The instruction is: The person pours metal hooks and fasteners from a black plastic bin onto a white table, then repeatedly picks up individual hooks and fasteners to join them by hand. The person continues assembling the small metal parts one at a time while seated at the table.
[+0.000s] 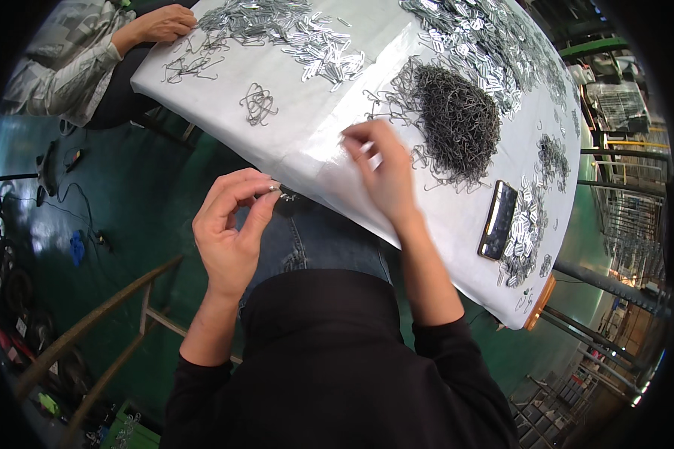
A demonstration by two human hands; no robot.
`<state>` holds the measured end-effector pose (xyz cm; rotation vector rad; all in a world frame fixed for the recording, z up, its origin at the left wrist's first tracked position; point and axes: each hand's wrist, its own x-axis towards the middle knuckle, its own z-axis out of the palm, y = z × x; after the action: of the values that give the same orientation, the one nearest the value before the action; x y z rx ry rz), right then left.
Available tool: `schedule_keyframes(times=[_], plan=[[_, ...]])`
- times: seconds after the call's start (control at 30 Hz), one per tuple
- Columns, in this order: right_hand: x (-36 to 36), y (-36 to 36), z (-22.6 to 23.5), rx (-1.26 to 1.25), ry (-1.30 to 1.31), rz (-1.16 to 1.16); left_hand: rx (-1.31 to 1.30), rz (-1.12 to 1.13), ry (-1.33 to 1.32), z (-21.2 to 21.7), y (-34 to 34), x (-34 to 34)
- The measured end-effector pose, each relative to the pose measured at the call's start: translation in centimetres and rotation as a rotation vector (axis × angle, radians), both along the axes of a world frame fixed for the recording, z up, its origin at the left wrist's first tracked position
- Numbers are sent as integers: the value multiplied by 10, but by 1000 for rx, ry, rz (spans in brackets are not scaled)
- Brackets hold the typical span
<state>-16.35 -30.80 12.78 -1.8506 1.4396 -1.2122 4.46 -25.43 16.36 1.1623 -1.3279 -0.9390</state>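
The white worktop [296, 135] carries a heap of dark wire hooks [460, 123], a small wire tangle [259, 105] near its edge, silvery metal pieces [329, 56] spread farther back, and a phone [498, 221] beside a smaller silvery pile [526, 232].

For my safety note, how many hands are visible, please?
3: left hand beside the table, right hand above it, co-worker's hand at its left edge; another may be hidden.
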Motion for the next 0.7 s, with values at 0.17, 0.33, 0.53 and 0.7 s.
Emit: schedule_keyframes(times=[0.17, 0.33, 0.53, 0.7], plan=[[-71, -74, -13, 252, 711, -70, 2, 49, 28, 4, -2, 4], [-76, -88, -20, 223, 1021, 178, 15, 54, 35, 8, 2, 14], [-80, -74, -14, 60, 746, 23, 25, 85, 60, 8, 5, 27], [-86, -60, -18, 67, 479, -116, 25, 123, 82, 7, 5, 35]])
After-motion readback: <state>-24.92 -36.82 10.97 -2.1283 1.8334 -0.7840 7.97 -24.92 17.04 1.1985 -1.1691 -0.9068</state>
